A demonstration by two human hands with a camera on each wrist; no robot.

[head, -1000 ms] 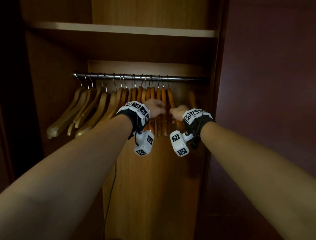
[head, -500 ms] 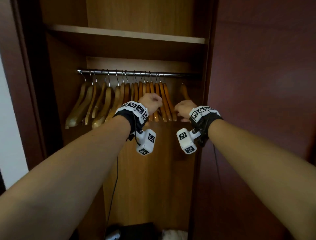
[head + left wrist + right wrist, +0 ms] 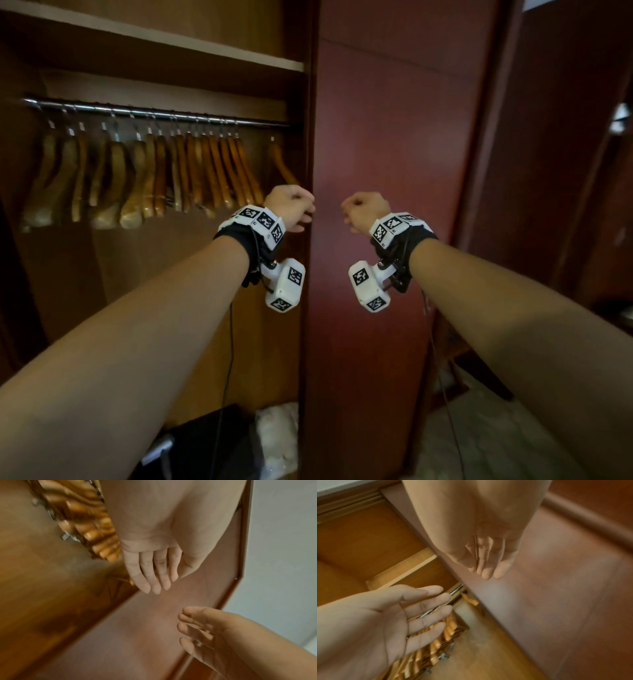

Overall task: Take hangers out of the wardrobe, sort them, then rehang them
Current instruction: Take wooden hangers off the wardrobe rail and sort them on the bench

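Hands: both off the hangers [image 3: 191, 174] now. 1 s ago my L hand [image 3: 289, 207] and R hand [image 3: 364, 212] were in among the wooden hangers at the rail's right end; half a sec ago they were at the hanger ends; now both sit lower and to the right, in front of the dark red door panel [image 3: 383, 171], clear of the row. State: head view suggests loose fists, but wrist views show fingers of both hands straight and relaxed, spread slightly, palms bare, holding nothing. Judgement: rehang step looks done or nearly so; withdrawal w/o a hanger suggests no further pull-out at this instant. Contents check, wardrobe [image 3: 154, 274]: chrome rail [image 3: 154, 112] under a shelf [image 3: 171, 37] carries all hangers seen, approx. a dozen-plus, hooks on rail, packed close in one row toward centre-right, lighter ones left, darker orange ones right; one hanger [image 3: 279, 164] hangs apart at far right, next to the cabinet side. Sort order: appears grouped by tone, cannot confirm. Wardrobe floor: dark object [image 3: 205, 442] and a white bundle [image 3: 277, 435], ID unclear.
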